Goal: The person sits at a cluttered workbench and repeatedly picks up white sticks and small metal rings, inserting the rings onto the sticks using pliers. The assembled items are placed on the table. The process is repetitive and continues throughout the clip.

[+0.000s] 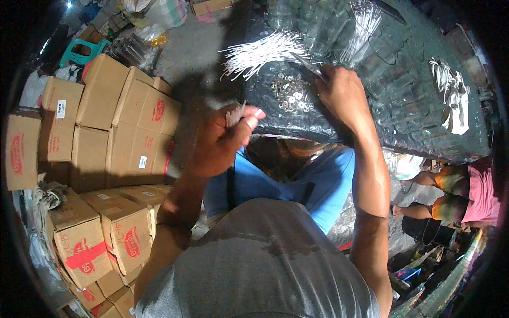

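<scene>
My left hand [225, 139] is raised just off the table's near-left corner, thumb and fingers closed in a pinch. Pale, thin material shows beside its fingers, too blurred to name. Over the table, my right hand [344, 95] grips a slim, pointed metal tool [308, 65]; whether it is tweezers or pliers I cannot tell. Its tip points far left, at the edge of a loose heap of stiff white wicks [268, 50]. Between my hands lies a pile of small, round metal discs [291, 95], some with a centre hole, on the black plastic-covered table [265, 119].
Another bundle of white wicks [363, 26] and clear glasses [389, 79] stand farther right. White cloth gloves [453, 98] lie near the right edge. Stacked cardboard boxes [143, 116] rise at left. Another person's legs [424, 212] show at right, by a black bucket [429, 231].
</scene>
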The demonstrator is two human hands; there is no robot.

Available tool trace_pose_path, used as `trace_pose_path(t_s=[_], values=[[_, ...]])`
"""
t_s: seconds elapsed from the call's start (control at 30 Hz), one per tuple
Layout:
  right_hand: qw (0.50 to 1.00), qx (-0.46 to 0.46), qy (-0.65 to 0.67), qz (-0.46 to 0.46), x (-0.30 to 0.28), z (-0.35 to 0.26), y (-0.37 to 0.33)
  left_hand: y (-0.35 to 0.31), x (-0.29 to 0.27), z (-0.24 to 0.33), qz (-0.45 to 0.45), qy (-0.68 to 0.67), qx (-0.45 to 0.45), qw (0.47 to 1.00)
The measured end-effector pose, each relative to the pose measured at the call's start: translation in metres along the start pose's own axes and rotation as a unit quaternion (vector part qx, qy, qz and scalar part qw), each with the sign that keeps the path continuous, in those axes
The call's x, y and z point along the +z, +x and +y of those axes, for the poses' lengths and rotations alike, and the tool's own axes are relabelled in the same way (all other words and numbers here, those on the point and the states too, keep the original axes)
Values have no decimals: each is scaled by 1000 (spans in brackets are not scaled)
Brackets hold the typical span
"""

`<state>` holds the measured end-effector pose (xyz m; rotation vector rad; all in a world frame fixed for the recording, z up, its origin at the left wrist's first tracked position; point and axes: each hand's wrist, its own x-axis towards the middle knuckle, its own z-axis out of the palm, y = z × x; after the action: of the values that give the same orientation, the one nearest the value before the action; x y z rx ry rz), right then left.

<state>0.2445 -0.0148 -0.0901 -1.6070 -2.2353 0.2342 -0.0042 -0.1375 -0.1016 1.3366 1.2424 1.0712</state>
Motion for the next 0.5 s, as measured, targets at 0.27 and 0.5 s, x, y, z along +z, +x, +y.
trace_pose_path(t_s=[0.27, 0.5], values=[[989, 39, 130, -50, -24, -7, -56, -6, 33, -28, -71, -174, -96, 977], [998, -27, 23, -59, -16, 2, -71, -4, 52, -40, -72, -245, -103, 961]])
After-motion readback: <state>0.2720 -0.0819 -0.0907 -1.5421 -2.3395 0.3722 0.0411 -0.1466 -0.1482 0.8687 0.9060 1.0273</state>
